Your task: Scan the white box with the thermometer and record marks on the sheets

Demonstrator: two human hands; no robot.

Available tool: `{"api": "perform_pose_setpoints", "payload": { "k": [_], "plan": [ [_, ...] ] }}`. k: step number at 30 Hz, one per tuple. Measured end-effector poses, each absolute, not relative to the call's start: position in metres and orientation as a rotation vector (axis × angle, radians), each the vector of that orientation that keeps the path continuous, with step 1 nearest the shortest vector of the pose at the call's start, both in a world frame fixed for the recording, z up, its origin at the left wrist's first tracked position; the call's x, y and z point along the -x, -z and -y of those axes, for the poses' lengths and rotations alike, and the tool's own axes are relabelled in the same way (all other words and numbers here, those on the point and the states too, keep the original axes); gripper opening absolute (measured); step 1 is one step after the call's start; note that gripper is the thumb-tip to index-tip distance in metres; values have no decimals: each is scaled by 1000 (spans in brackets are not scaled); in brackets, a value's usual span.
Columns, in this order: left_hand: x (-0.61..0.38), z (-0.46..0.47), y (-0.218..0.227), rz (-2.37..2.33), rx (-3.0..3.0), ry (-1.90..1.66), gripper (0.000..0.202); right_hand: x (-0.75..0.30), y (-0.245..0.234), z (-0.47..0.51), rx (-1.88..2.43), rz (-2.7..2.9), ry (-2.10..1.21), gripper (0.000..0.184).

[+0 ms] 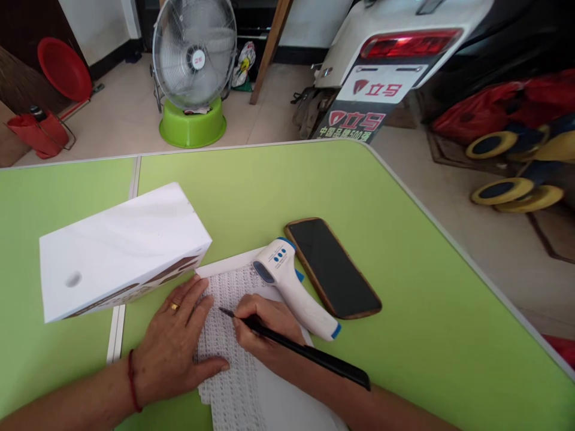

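Glossy black plastic pen (309, 357); matt white paper (224, 335); smooth green tabletop (269, 191)

Hands: 2, a left hand (171, 353) and a right hand (267, 329), at 6 o'clock
Pen (305, 353): 1, at 6 o'clock
Paper sheet (229, 353): 1, at 6 o'clock
Thermometer (291, 293): 1, at 12 o'clock from the hands
Phone (332, 269): 1, at 3 o'clock from the thermometer
White box (121, 251): 1, at 9 o'clock
Tables (269, 185): 2
Fan (194, 54): 1, at 12 o'clock
Scooter (395, 60): 1, at 1 o'clock
Green tub (192, 129): 1, at 12 o'clock
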State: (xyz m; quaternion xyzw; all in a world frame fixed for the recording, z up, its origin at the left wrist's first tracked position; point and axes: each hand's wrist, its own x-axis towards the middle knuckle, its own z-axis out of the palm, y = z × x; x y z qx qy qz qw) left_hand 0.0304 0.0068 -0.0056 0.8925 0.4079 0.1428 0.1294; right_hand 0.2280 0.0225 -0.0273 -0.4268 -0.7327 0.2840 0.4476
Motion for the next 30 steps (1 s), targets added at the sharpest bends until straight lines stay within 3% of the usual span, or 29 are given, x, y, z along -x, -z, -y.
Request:
{"api": "perform_pose_setpoints", "payload": {
  "k": [15,30],
  "plan": [
    [-31,-7,4,-1189,-2580,-405,78,-231,22,-25,1006,1897,-702,32],
    [-31,-8,3,-1184,-2600,-379,80,-231,23,-24,998,1883,-706,33]
  ]
}}
